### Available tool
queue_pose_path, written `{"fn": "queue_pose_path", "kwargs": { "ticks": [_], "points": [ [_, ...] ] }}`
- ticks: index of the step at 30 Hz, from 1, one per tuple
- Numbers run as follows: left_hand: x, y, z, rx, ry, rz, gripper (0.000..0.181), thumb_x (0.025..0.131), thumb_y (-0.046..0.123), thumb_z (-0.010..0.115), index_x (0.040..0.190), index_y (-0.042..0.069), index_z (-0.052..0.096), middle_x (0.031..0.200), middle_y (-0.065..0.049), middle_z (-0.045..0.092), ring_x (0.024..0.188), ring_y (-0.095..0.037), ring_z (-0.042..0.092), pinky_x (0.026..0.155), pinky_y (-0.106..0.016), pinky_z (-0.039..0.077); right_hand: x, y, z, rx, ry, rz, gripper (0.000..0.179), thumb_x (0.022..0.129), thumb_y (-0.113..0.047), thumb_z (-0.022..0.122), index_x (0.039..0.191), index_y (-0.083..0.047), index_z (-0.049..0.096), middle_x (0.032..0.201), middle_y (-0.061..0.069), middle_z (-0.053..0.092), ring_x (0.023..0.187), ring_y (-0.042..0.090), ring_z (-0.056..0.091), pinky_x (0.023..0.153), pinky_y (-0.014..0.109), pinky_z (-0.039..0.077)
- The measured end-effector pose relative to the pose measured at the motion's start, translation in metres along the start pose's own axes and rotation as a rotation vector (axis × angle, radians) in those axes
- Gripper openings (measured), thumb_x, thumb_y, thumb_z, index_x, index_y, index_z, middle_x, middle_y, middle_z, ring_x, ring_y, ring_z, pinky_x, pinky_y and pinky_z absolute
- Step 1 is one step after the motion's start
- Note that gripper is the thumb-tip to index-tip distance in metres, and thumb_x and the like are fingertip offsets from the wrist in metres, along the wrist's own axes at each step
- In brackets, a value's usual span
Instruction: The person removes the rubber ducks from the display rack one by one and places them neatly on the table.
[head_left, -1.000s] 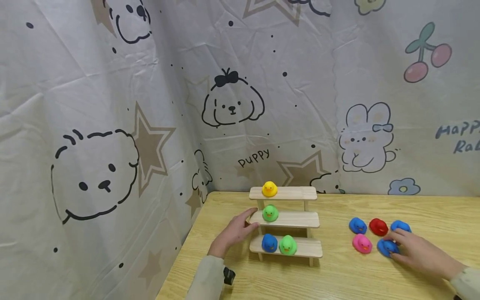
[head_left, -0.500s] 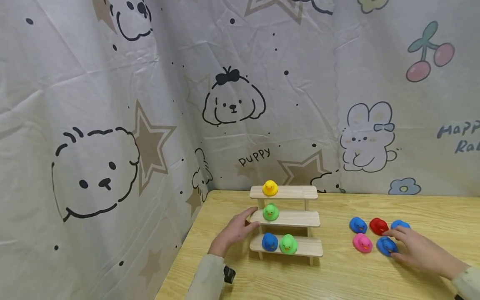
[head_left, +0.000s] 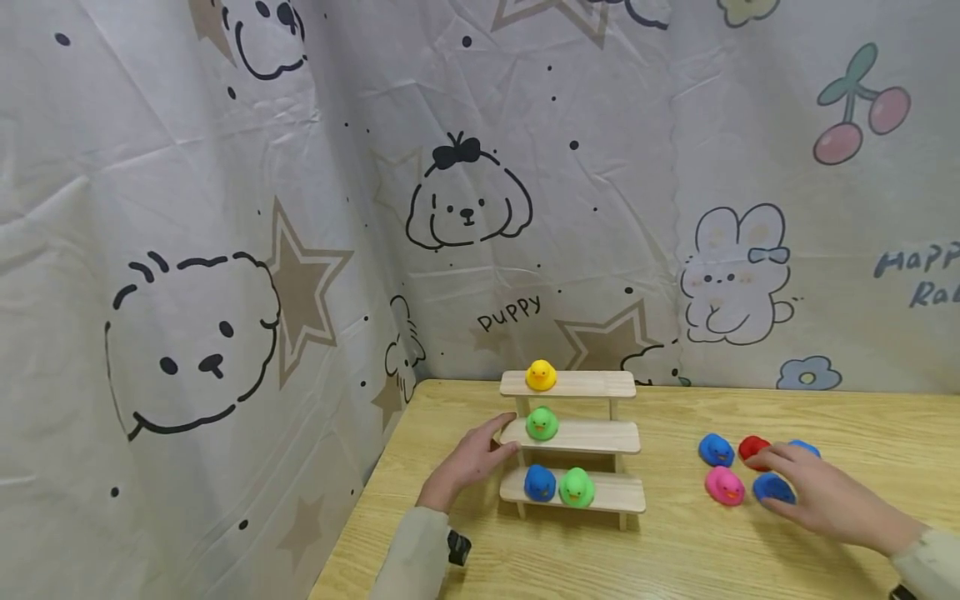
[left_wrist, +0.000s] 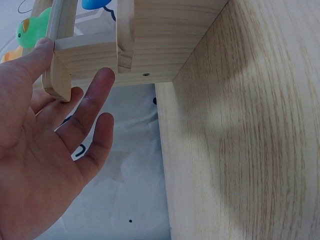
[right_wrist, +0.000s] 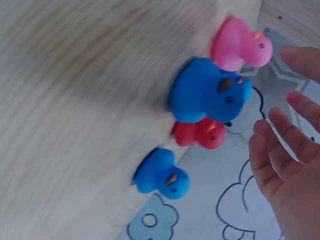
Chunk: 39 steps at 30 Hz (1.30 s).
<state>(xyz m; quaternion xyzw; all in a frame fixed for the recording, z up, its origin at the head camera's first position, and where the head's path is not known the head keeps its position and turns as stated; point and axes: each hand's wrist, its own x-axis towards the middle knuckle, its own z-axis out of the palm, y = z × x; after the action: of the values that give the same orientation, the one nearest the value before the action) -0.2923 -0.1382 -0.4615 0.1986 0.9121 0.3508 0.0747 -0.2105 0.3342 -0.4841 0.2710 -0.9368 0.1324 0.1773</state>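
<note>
My left hand (head_left: 468, 462) holds the left end of a three-tier wooden shelf (head_left: 592, 437), thumb and finger on either side of the middle board. A yellow rubber duck (head_left: 541, 376) sits on the top tier and a green duck (head_left: 542, 424) on the middle one. On the bottom tier are a blue duck (head_left: 540, 483) and another green duck (head_left: 577, 488). My right hand (head_left: 825, 500) hovers over a blue duck (head_left: 774, 489), partly hiding it; in the right wrist view its loosely bent fingers (right_wrist: 285, 135) hold nothing and are apart from the ducks.
Around the right hand, a pink duck (head_left: 725, 486), a red duck (head_left: 752, 450), a blue duck (head_left: 717, 451) and a mostly covered blue duck (head_left: 805, 447) sit on the wood-grain table (head_left: 675, 542). A printed curtain (head_left: 600, 208) hangs behind and along the left side.
My right hand has risen a little and shifted left, now covering more of the front blue duck and part of the red one. My left hand keeps its hold on the shelf.
</note>
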Motion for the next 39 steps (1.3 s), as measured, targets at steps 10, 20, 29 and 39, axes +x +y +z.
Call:
{"fn": "queue_pose_path", "kwargs": {
  "ticks": [10,20,29,39],
  "points": [
    [-0.001,0.002,-0.001,0.008,-0.001,-0.003,0.056,0.097,0.038,0.052,0.146,0.015,0.037,0.140,-0.006,0.047,0.096,-0.017,0.059,0.086,-0.036,0.048,0.020,-0.023,-0.005,0.016,0.012,-0.043,0.044,0.066,-0.018,0.085,0.104,-0.011,0.066,0.102,-0.002,0.058,0.090,0.020,0.059,0.073,0.039,0.053],
    [0.000,0.002,0.000,0.006,-0.003,-0.009,0.056,0.098,0.038,0.051,0.146,0.016,0.036,0.140,-0.006,0.046,0.097,-0.017,0.059,0.086,-0.036,0.049,0.036,-0.046,-0.002,0.044,0.046,-0.125,0.042,0.067,-0.017,0.085,0.105,-0.013,0.066,0.104,-0.004,0.058,0.095,0.021,0.058,0.076,0.040,0.052],
    [0.001,0.000,0.001,0.004,0.001,-0.019,0.056,0.097,0.038,0.052,0.146,0.017,0.036,0.140,-0.006,0.046,0.097,-0.017,0.058,0.087,-0.037,0.048,0.054,-0.065,-0.001,0.094,-0.025,-0.121,0.041,0.074,-0.021,0.081,0.110,-0.013,0.063,0.109,-0.002,0.057,0.099,0.020,0.056,0.080,0.040,0.052],
    [-0.001,0.001,0.000,0.004,0.004,-0.002,0.055,0.097,0.037,0.052,0.146,0.016,0.037,0.139,-0.007,0.047,0.094,-0.016,0.059,0.084,-0.035,0.049,0.071,-0.091,0.003,0.130,-0.010,-0.160,0.042,0.074,-0.018,0.081,0.111,-0.010,0.063,0.108,0.000,0.058,0.096,0.020,0.058,0.078,0.039,0.052]
  ]
}}
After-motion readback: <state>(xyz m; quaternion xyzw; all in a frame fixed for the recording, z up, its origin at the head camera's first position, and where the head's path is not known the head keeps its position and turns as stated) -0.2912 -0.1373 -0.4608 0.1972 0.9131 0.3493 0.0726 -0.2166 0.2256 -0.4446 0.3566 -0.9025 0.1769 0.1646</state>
